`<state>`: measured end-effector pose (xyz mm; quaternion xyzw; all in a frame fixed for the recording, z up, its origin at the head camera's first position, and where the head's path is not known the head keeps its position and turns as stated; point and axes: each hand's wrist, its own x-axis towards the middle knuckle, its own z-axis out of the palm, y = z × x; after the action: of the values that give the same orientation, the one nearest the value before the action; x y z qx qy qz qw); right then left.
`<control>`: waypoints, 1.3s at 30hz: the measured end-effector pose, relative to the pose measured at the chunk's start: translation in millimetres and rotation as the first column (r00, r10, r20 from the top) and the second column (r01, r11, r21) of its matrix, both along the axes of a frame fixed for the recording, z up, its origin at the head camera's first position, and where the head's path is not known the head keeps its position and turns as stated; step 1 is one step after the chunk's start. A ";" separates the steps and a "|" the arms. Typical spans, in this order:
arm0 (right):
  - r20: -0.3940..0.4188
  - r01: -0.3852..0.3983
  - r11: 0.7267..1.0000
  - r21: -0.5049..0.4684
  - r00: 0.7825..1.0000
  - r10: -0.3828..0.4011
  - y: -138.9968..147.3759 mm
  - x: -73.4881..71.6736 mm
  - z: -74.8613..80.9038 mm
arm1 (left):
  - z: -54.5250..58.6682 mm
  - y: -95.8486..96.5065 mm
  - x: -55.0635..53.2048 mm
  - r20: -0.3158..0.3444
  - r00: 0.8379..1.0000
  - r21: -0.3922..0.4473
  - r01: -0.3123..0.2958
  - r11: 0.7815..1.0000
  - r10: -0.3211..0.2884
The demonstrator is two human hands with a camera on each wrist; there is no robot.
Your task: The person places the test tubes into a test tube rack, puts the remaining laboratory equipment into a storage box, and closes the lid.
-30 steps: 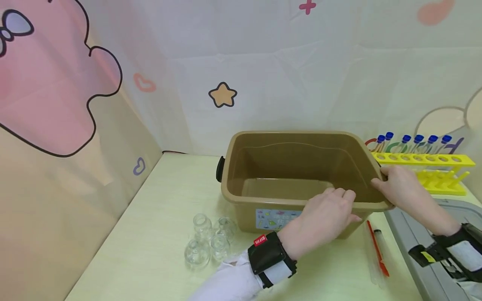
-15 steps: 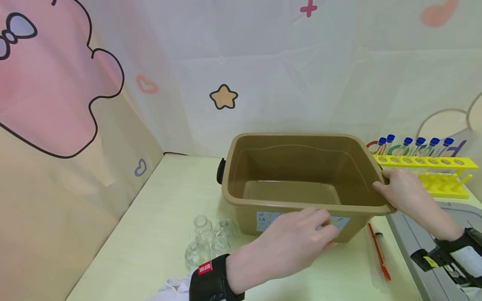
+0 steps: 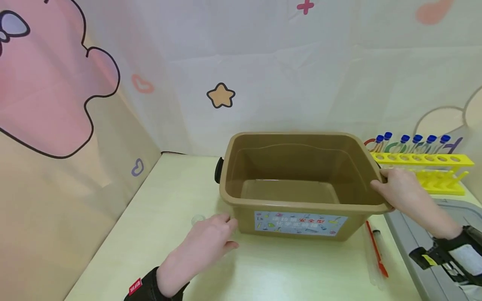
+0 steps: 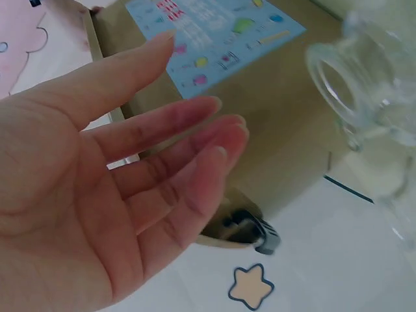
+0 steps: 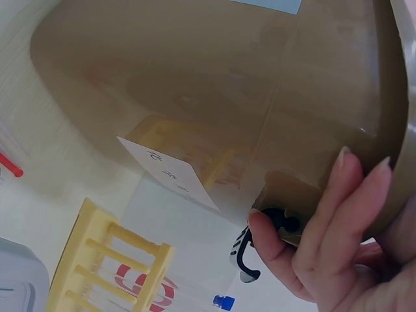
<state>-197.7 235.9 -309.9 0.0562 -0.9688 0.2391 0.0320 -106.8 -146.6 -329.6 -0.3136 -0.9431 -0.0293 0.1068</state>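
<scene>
A brown plastic storage bin [image 3: 286, 205] with a blue label [image 3: 297, 223] stands on the table. My right hand [image 3: 404, 188] grips the bin's right rim, its fingers by the black handle clip [image 5: 250, 247] in the right wrist view. My left hand [image 3: 205, 242] is at the bin's front left and holds nothing, fingers loosely bent, as the left wrist view shows. Beside it are clear glass bottles [image 4: 370, 91]; in the head view the hand hides all but one bottle's mouth [image 3: 197, 218].
A yellow test tube rack [image 3: 423, 159] with several blue-capped tubes [image 3: 416, 140] stands behind on the right. A grey lid [image 3: 448, 205] lies at the right edge. In front of it are a red stick [image 3: 378, 251] and a clear tube with a dark end [image 3: 378, 240].
My left hand has let go of the bin's front rim and moved left and towards me, over the glass bottles. My right hand has kept its grip on the bin.
</scene>
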 end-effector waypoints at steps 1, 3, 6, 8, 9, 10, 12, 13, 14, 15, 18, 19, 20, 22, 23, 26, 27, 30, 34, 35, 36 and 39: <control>0.002 0.003 1.000 0.005 1.000 -0.003 0.8 0.2 0.3 | -0.6 -3.2 -1.0 0.020 1.000 -0.003 -0.017 1.000 0.017; 0.001 0.005 1.000 0.015 1.000 -0.005 1.8 1.0 0.9 | -3.0 -7.8 -3.1 0.050 0.998 -0.018 -0.037 0.999 0.038; 0.005 0.004 1.000 0.019 1.000 -0.004 2.0 2.0 1.4 | -9.3 -11.9 -5.1 0.073 0.996 -0.038 -0.055 0.998 0.057; 0.006 0.002 1.000 0.015 1.000 -0.002 2.2 2.8 1.7 | -14.8 -13.9 -6.1 0.073 0.995 -0.048 -0.062 0.997 0.066; 0.005 0.002 1.000 0.015 1.000 -0.002 2.3 3.1 1.9 | -17.3 -14.7 -6.3 0.075 0.995 -0.052 -0.069 0.996 0.072; 0.004 0.002 1.000 0.011 1.000 -0.002 2.1 3.5 1.5 | -19.4 -15.7 -6.4 0.073 0.994 -0.055 -0.074 0.996 0.078; 0.002 0.003 1.000 0.006 1.000 -0.003 2.0 4.3 1.0 | -22.9 -17.2 -6.8 0.077 0.993 -0.058 -0.086 0.995 0.090; -0.003 0.004 1.000 0.006 1.000 -0.004 2.0 4.6 0.8 | -24.4 -17.6 -7.2 0.081 0.992 -0.058 -0.091 0.994 0.096; -0.006 0.004 1.000 0.006 1.000 -0.004 2.1 4.8 0.6 | -25.1 -17.8 -7.4 0.084 0.991 -0.060 -0.097 0.993 0.102; -0.007 0.005 1.000 0.005 1.000 -0.005 2.1 4.9 0.5 | -25.9 -18.0 -7.8 0.087 0.991 -0.063 -0.101 0.993 0.106; -0.010 0.004 1.000 0.006 1.000 -0.004 2.3 4.9 0.6 | -28.1 -17.9 -9.3 0.102 0.988 -0.077 -0.112 0.991 0.120; -0.008 0.004 1.000 0.006 1.000 -0.004 2.2 4.9 0.6 | -28.8 -17.8 -9.7 0.107 0.987 -0.084 -0.114 0.990 0.123; -0.008 0.003 1.000 0.007 1.000 -0.003 2.1 4.8 0.7 | -29.5 -17.9 -10.2 0.113 0.985 -0.091 -0.117 0.989 0.127; -0.006 0.003 1.000 0.009 1.000 -0.003 1.8 4.9 0.7 | -30.8 -17.9 -11.2 0.128 0.983 -0.098 -0.119 0.988 0.131; -0.004 0.004 1.000 0.009 1.000 -0.004 1.6 5.0 0.8 | -31.7 -18.0 -11.6 0.137 0.982 -0.100 -0.119 0.988 0.132; 0.000 0.006 1.000 0.012 1.000 -0.006 1.0 5.4 0.8 | -33.6 -18.6 -12.6 0.157 0.980 -0.095 -0.108 0.990 0.122; 0.001 0.008 1.000 0.013 1.000 -0.008 0.7 5.5 0.8 | -34.3 -18.7 -12.7 0.165 0.979 -0.087 -0.102 0.991 0.116; -0.002 0.010 1.000 0.015 1.000 -0.010 0.4 6.1 1.0 | -36.0 -18.6 -13.0 0.176 0.980 -0.051 -0.086 0.995 0.094; 0.002 0.014 1.000 0.015 1.000 -0.014 0.2 7.0 1.1 | -37.3 -17.9 -13.3 0.171 0.982 -0.003 -0.074 0.997 0.073; 0.002 0.013 1.000 0.017 1.000 -0.013 0.4 7.4 1.1 | -37.5 -17.7 -13.3 0.170 0.983 0.006 -0.073 0.997 0.071; 0.001 0.014 1.000 0.017 1.000 -0.014 0.6 7.7 1.1 | -37.5 -17.4 -13.2 0.168 0.983 0.010 -0.072 0.997 0.069; -0.001 0.013 1.000 0.018 1.000 -0.013 1.6 8.7 0.8 | -36.5 -16.2 -12.7 0.153 0.986 0.014 -0.068 0.998 0.065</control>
<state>-188.9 237.5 -309.1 0.0503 -0.9713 0.2302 0.0337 -119.5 -162.8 -366.1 -0.2777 -0.9581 -0.0585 0.0382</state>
